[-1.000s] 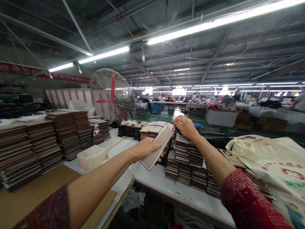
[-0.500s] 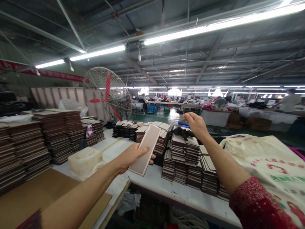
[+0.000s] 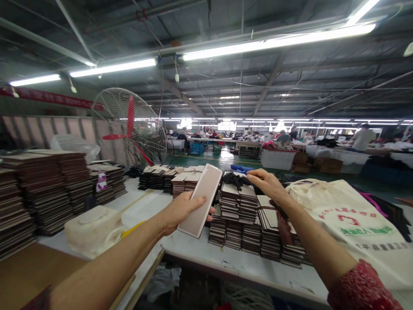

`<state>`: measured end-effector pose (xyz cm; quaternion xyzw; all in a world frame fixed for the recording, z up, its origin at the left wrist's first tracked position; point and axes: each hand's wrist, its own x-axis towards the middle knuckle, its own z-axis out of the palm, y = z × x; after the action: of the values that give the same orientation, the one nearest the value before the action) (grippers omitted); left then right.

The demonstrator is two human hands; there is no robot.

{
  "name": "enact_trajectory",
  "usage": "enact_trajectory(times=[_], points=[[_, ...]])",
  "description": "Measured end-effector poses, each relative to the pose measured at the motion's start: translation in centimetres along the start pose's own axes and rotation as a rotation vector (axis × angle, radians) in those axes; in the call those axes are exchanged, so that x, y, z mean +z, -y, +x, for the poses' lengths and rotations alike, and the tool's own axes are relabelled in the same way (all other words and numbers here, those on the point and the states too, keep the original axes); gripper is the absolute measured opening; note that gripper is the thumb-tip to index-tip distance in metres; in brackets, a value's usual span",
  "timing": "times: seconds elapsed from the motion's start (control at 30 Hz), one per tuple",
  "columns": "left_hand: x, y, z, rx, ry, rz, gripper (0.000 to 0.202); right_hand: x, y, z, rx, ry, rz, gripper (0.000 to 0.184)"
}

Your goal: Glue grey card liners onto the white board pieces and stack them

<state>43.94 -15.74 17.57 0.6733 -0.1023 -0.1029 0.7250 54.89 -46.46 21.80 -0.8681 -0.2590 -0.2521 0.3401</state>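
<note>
Head view: the left hand (image 3: 182,212) is closed on a flat, rectangular, pale pinkish-beige panel with a whitish border (image 3: 197,215), thumb across the front face and fingertips visible at the far edge. The panel is tilted and held above the white desk (image 3: 271,272), its upper end in front of the stacked stock. The right hand (image 3: 267,184) is palm down with fingers bent and close together; whether anything is pinched there cannot be told. It is just beside a knotted black cloth bundle (image 3: 237,180), which rests on neat stacks of pale-topped, dark-edged panels (image 3: 230,200). Behind the bundle is a rolled blue item (image 3: 241,168), material unclear. To the right of the stacks is a cream fabric bag with red and green print (image 3: 348,241). A whitish translucent plastic container (image 3: 90,228) stands beyond the left forearm.
</note>
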Motion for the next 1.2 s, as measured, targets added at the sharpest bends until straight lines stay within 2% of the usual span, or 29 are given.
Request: enact_trajectory(times=[0.13, 0.23, 0.33, 0.5, 0.6, 0.73, 0.97, 1.2], points=[[0.7, -0.2, 1.1, 0.024, 0.021, 0.012, 0.049, 1.3, 1.6, -0.1, -0.099, 0.089, -0.031, 0.029], [1.2, -0.2, 1.9, 0.031, 0.05, 0.018, 0.048, 2.3, 2.2, -0.1, -0.136, 0.091, -0.056, 0.014], [1.7, -0.1, 2.4, 0.016, 0.072, 0.025, 0.048, 2.4, 2.3, -0.2, -0.122, -0.004, -0.047, 0.018], [2.2, 0.1, 3.0, -0.008, 0.072, 0.042, 0.052, 2.2, 2.1, 0.2, -0.002, -0.206, 0.071, 0.029], [2.4, 0.4, 3.1, -0.031, 0.082, 0.053, 0.054, 2.6, 2.7, 1.0, -0.007, -0.237, 0.19, 0.029], [2.8, 1.2, 3.1, -0.062, 0.118, 0.058, 0.053, 3.5, 4.0, 2.1, -0.039, -0.115, 0.339, 0.027], [3.4, 1.7, 3.1, -0.069, 0.098, 0.056, 0.049, 4.0, 4.6, 3.2, 0.026, 0.104, 0.427, 0.032], [3.7, 1.8, 3.0, -0.052, 0.048, 0.08, 0.045, 4.0, 4.7, 3.1, 0.088, 0.123, 0.487, 0.033]])
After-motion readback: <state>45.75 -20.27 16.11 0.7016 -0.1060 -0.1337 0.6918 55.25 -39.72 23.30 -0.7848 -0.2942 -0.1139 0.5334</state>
